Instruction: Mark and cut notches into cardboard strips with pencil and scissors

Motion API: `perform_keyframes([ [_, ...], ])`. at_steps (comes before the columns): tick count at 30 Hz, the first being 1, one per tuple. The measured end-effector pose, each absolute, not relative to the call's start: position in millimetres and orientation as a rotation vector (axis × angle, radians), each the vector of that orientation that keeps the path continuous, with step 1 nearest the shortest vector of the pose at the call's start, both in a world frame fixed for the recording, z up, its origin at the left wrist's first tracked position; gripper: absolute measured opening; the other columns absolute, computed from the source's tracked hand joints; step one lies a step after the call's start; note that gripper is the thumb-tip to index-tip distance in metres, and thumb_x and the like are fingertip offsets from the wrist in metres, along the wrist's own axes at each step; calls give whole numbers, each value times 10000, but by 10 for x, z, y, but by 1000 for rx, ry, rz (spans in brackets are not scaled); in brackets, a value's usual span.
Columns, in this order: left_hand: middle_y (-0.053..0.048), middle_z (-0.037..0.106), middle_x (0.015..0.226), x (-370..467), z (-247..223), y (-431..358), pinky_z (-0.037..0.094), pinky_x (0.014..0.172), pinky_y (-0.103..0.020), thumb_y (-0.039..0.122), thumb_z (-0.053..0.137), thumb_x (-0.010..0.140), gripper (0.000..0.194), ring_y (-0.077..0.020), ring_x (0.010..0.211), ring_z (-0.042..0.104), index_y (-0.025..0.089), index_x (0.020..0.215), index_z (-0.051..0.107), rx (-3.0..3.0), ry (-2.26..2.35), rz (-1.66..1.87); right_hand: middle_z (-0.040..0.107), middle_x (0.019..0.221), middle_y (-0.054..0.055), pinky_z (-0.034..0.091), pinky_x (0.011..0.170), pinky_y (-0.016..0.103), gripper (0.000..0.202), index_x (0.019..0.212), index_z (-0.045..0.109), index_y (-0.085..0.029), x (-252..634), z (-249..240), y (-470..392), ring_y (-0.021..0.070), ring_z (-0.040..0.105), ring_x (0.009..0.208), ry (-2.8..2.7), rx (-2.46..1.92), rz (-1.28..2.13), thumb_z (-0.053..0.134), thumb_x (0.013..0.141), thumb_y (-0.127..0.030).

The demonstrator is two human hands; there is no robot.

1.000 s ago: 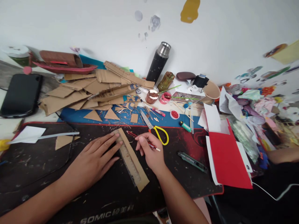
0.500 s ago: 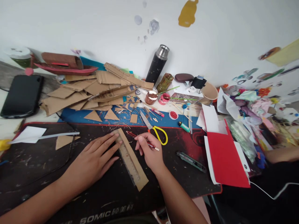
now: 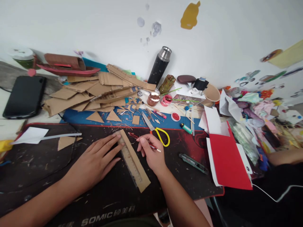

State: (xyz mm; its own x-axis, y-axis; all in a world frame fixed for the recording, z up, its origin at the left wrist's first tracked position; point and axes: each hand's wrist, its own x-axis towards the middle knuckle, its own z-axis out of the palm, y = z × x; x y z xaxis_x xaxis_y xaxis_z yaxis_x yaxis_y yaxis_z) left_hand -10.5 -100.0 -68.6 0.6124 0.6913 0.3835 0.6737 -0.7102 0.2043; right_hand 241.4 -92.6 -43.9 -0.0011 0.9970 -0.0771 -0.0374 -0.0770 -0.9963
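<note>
My left hand (image 3: 99, 156) lies with its fingers spread, the fingertips pressing on the upper end of a clear ruler (image 3: 129, 160). Beneath and beside the ruler is a narrow cardboard strip (image 3: 139, 167), slanting down to the right on the dark mat. Just right of the strip, my right hand (image 3: 151, 151) is closed round a red pencil (image 3: 155, 148), whose pale end sticks out to the right. Yellow-handled scissors (image 3: 162, 136) lie open-bladed behind that hand.
Behind the mat (image 3: 94, 201) are a cardboard pile (image 3: 71, 96), a black flask (image 3: 158, 67), paint jars (image 3: 153, 98) and a model boat (image 3: 68, 67). A utility knife (image 3: 193, 163) and red card (image 3: 228, 160) lie right. At far right another person's arm (image 3: 286, 156) shows.
The view has shifted very slightly. Both hands, the ruler and the strip hold the same positions relative to each other.
</note>
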Motion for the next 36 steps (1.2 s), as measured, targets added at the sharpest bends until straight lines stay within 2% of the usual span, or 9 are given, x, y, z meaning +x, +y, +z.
perform_keyframes([
  [4,-152,633,1691,-114,-682,-1002,549,1190,-515,337,572,1156,438,-369,1546,610,221,1564,682,2784,1174,677,699,667,0,410,463,241,508,953,779,-200,2415,-438,-927,109,502,462,-1149,-1245,1283,717,1040,-697],
  [8,-177,651,1667,-114,-671,-993,549,1176,-508,333,580,1156,457,-372,1517,634,179,1580,655,2801,1168,695,677,631,-6,393,463,237,539,908,772,-197,2419,-439,-926,105,491,457,-1146,-1233,1295,709,1043,-715],
  [15,-189,654,1658,-106,-650,-984,552,1155,-516,282,553,1150,307,-386,1514,635,196,1335,783,2859,1139,665,639,566,-22,354,428,226,581,855,744,-201,2420,-428,-930,98,462,422,-1121,-1229,1305,699,1036,-751],
  [21,-175,671,1643,-99,-626,-987,562,1132,-496,269,566,1143,293,-369,1497,649,213,1337,779,2865,1149,678,585,498,-43,328,392,216,623,811,714,-209,2415,-426,-932,90,416,372,-1089,-1245,1330,677,1025,-794],
  [29,-206,684,1614,-88,-614,-984,580,1101,-542,255,542,1151,297,-397,1470,663,188,1334,767,2905,1136,666,598,530,-39,344,408,219,607,829,718,-211,2410,-435,-946,95,448,392,-1158,-1259,1294,649,1061,-767],
  [36,-177,691,1615,-85,-619,-990,595,1106,-537,263,538,1155,288,-375,1474,666,219,1330,763,2899,1153,657,605,549,-39,347,423,224,560,847,730,-213,2412,-455,-959,98,458,408,-1168,-1250,1293,651,1089,-712],
])
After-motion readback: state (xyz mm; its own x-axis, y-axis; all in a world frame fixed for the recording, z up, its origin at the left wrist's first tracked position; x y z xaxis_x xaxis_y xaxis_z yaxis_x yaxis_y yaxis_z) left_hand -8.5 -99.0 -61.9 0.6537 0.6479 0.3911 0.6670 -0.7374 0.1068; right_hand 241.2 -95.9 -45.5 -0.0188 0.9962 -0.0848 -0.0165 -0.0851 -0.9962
